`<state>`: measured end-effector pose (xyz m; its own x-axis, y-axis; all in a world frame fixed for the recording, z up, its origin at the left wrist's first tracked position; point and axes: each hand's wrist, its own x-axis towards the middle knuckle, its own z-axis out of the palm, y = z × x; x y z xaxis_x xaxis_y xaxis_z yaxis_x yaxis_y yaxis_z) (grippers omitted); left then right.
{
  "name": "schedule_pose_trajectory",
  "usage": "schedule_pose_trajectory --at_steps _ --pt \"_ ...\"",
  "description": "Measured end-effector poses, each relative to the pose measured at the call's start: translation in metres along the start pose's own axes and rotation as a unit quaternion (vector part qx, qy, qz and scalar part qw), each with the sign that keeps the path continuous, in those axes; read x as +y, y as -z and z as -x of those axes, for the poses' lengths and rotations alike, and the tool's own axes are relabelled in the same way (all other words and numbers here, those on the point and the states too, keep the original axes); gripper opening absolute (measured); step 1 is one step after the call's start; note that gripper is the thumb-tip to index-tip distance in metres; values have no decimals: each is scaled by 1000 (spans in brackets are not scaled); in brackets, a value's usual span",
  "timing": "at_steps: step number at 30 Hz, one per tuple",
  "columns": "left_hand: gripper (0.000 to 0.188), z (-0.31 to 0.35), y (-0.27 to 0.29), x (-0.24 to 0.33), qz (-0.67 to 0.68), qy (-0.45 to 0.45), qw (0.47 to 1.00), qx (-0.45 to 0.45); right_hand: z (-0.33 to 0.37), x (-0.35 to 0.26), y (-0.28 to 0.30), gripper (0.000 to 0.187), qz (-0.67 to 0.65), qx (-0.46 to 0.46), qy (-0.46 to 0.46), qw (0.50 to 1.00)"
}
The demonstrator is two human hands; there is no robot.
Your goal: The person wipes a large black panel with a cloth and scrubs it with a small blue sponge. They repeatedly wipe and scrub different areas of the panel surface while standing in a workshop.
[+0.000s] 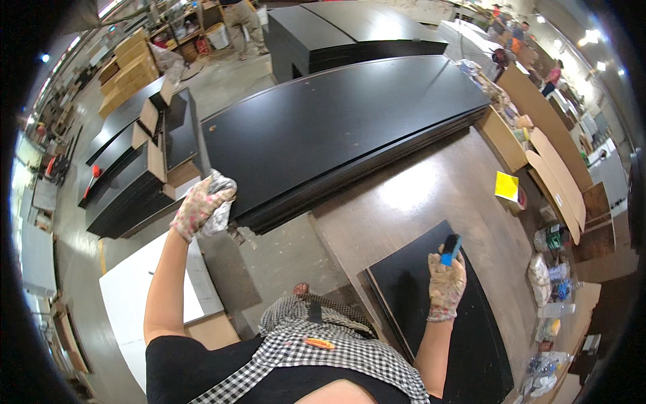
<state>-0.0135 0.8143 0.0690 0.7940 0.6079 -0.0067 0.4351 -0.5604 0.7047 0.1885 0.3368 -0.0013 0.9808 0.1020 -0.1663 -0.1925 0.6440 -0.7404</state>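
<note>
My left hand [195, 207], in a patterned work glove, is closed on a crumpled white cloth [221, 200]. It is at the near left corner of a stack of long black panels [336, 128]; whether the cloth touches the top panel I cannot tell. A soiled glove covers my right hand [447, 286], whose fingers hold a small blue-and-black block [451, 249], perhaps a sponge or brush. This hand is over another black panel [404, 276] lying on the brown table at my right.
More black panels [350, 34] are stacked at the back. Black drawer-like pieces [134, 161] stand on the left, near a white board [134, 296]. On the brown table [377, 195] lies a yellow paper [507, 186]; bottles and bags [555, 310] line its right edge. Other people [553, 75] are far off.
</note>
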Motion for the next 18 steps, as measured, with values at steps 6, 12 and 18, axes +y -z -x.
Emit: schedule_pose_trajectory --at_steps 6,12,18 --pt "38 -3 0 1 -25 13 1000 -2 8 -14 25 38 3 2 10 1000" --pt "49 2 -2 11 -135 59 989 18 5 -18 26 37 3 -31 3 1000" --pt "49 14 30 12 -39 24 999 7 -6 -4 2 37 -13 -63 -30 998"
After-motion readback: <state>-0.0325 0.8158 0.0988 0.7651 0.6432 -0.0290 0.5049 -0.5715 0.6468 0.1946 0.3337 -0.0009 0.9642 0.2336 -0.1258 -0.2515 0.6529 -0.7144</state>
